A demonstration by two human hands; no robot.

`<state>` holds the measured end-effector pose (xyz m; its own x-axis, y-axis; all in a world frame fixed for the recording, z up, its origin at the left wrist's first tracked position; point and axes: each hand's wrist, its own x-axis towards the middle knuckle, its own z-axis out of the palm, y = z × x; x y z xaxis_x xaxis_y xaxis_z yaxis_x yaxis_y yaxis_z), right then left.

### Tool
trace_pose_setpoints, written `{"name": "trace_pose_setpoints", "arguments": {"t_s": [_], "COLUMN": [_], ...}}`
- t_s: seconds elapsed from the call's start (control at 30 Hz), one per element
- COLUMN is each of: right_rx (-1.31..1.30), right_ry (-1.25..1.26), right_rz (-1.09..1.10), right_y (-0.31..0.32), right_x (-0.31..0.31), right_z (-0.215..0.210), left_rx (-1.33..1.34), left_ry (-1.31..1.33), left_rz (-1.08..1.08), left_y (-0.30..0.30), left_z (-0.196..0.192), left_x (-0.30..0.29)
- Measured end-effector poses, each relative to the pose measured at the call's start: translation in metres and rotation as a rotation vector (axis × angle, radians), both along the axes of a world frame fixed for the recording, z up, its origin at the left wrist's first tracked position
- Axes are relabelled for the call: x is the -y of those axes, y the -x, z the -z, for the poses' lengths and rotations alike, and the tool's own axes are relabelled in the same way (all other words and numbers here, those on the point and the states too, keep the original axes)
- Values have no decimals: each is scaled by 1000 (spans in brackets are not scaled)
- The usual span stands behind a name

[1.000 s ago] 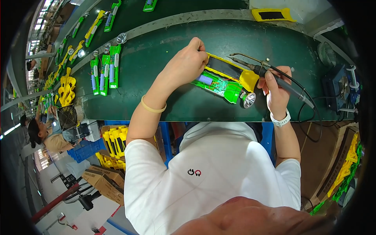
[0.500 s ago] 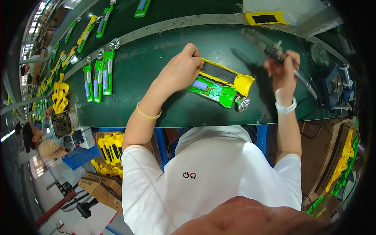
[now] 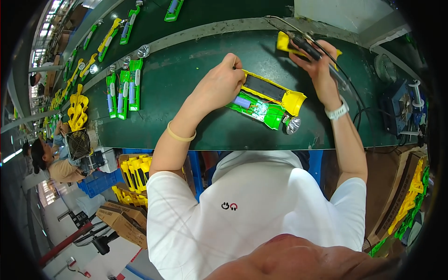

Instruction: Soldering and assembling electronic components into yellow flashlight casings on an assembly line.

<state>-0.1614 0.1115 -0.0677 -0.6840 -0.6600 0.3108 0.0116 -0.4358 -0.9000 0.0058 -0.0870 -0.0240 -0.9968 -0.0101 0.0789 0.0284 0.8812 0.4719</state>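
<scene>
My left hand (image 3: 215,85) is closed at the left end of an opened flashlight, gripping its yellow half-shell (image 3: 293,101), which has a black panel. What else those fingers pinch is hidden. Beside that shell lies the green half-shell (image 3: 272,122), holding a pale purple battery cell (image 3: 241,101), a lit circuit board and thin wires. A round silver lamp reflector (image 3: 293,125) hangs at its right end. Above and to the right, my right hand (image 3: 321,70) is closed around a black-handled soldering iron (image 3: 306,47). Another yellow half-shell (image 3: 283,42) shows behind that hand; whether its fingers touch it, I cannot tell.
Several green flashlight halves (image 3: 134,88) with cells and reflectors lie left on the green bench. More stand along the far side beyond a metal rail (image 3: 205,29). A blue soldering station (image 3: 394,109) sits at the right, its cable looping nearby. A co-worker (image 3: 58,163) is at far left.
My right hand has moved left and up with the soldering iron, reaching the yellow half-shell, which has shifted from the rail toward me. My left hand and the opened flashlight stay nearly still.
</scene>
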Motion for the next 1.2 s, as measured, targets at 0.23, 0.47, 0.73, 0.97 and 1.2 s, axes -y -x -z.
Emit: {"name": "trace_pose_setpoints", "arguments": {"t_s": [0.23, 0.47, 0.73, 0.97, 1.2], "right_rx": [-158, -234, -60, 14, 22], "right_ry": [-75, -291, -187, -189, -227], "right_rz": [339, 482, 283, 278, 273], "right_y": [1, 0, -7, -12, -13], "right_x": [-73, -79, -64, -66, -67], "right_z": [-5, 11, 12, 17, 17], "left_rx": [-90, -245, -86, -268, -437], "left_ry": [-73, 123, -269, -108, -21], "left_rz": [0, 272, 237, -211, -410], "left_y": [4, 18, -40, 55, 140], "left_z": [-5, 3, 9, 32, 22], "left_x": [13, 23, 5, 121, 219]}}
